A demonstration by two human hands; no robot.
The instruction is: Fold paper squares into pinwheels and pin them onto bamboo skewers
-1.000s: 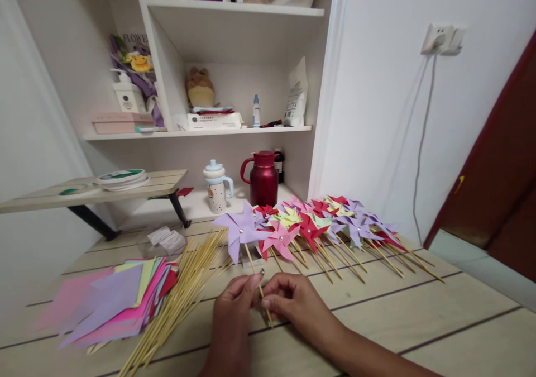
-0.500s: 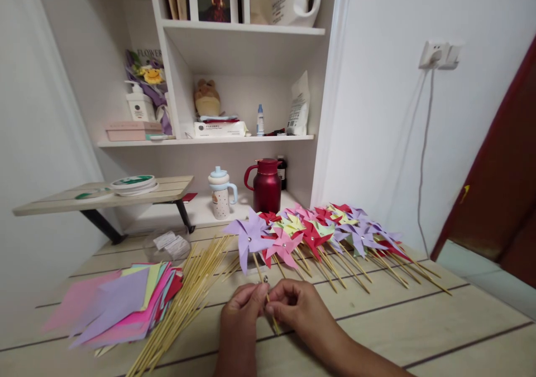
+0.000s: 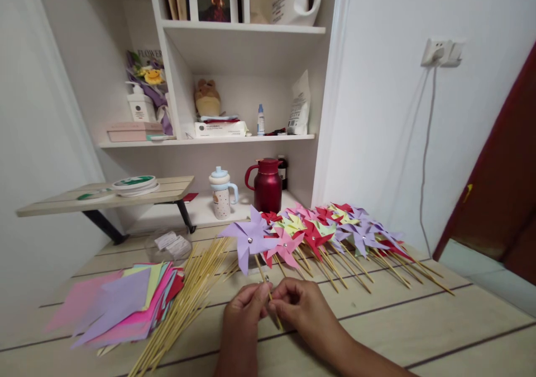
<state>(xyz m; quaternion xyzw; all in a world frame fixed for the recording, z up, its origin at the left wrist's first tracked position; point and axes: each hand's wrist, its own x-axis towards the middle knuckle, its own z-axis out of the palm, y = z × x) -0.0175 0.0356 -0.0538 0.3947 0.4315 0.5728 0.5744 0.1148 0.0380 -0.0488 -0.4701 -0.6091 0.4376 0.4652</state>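
- Low centre of the frame: left hand [image 3: 245, 315] and right hand [image 3: 299, 310] meet fingertip to fingertip on the wooden stick [image 3: 270, 297] of a lilac pinwheel [image 3: 248, 241]; a small shiny pin or bead [image 3: 266, 278] shows just above the fingers, too small to identify.
- Left hand: fingers curled narrow, thumb and forefinger pinched on the stick; back of hand toward the camera, wrist entering from the bottom edge.
- Right hand: fingers also drawn narrow and pinched on the same stick just beside the left; forearm enters from the lower right corner, lying low over the table [image 3: 419, 321].
- Pinwheel position: head raised above the hands, slightly left of centre, stick slanting down to the right between the fingers, its lower end near the table.
- Risk, judged: the pinwheel head stands close to the row of finished pinwheels [image 3: 326, 232] right of centre; tilting the stick could snag or crease neighbouring vanes.
- Risk, judged: the thin stick held at one short span could bend or snap if the pinches twist against each other.
- Risk, judged: the small shiny part could slip and roll among the loose bamboo sticks [image 3: 188, 293] or under the coloured paper squares [image 3: 121, 304] at lower left.
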